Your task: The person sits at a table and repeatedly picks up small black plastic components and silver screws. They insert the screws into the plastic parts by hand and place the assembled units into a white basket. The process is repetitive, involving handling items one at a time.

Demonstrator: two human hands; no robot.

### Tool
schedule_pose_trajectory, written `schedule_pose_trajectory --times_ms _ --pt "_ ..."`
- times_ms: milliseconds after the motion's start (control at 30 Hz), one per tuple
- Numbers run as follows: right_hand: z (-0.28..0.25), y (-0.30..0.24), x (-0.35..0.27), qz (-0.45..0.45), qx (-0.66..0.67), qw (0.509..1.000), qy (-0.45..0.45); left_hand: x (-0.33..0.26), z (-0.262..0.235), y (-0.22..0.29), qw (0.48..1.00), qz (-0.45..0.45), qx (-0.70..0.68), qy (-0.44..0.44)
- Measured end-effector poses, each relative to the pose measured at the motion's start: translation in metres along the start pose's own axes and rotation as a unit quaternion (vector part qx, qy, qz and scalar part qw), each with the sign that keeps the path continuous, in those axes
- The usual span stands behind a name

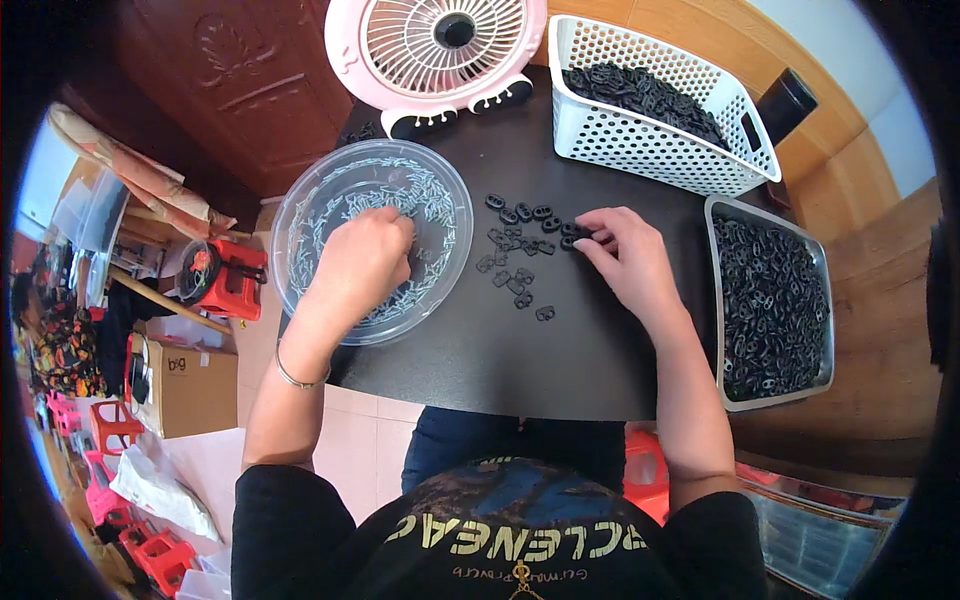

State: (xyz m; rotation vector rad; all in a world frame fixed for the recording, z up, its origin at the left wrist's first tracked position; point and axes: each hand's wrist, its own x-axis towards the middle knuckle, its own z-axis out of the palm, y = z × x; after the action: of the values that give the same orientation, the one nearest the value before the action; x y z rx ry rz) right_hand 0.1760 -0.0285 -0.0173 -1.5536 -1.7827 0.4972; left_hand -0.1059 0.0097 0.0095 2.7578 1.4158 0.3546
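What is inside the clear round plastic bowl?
The clear round plastic bowl holds many small pale metal springs. The left hand reaches in, covering whatever lies beneath it.

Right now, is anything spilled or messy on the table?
Nothing looks spilled. A few black clips lie loose on the black table by the right hand, and the left hand is in the clear bowl.

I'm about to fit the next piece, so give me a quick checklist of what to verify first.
1. Left hand in the clear bowl, on the small pale parts: ok.
2. Part pinched in left fingers: cannot tell.
3. Right hand on a black piece on the table: ok.
4. Loose black pieces lie between the hands: ok.
5. Tray and basket stocked with black pieces: ok.
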Motion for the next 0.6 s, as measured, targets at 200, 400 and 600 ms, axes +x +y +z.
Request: schedule_pose_trajectory --times_ms 200,400,600 --pt "0.006 -0.005 -0.002 -0.006 -0.001 1.0 0.008 0.02 -0.019 0.02 0.963 -0.027 -0.265 -0.024" --pt "0.022 -0.011 -0.005 -0.165 -0.077 0.983 0.001 0.048 -0.011 0.061 0.802 -0.001 -0.597 -0.031" --pt "0.024 -0.021 -0.012 -0.149 -0.169 0.974 -0.021 0.053 0.014 0.07 0.683 -0.051 -0.727 -0.053"
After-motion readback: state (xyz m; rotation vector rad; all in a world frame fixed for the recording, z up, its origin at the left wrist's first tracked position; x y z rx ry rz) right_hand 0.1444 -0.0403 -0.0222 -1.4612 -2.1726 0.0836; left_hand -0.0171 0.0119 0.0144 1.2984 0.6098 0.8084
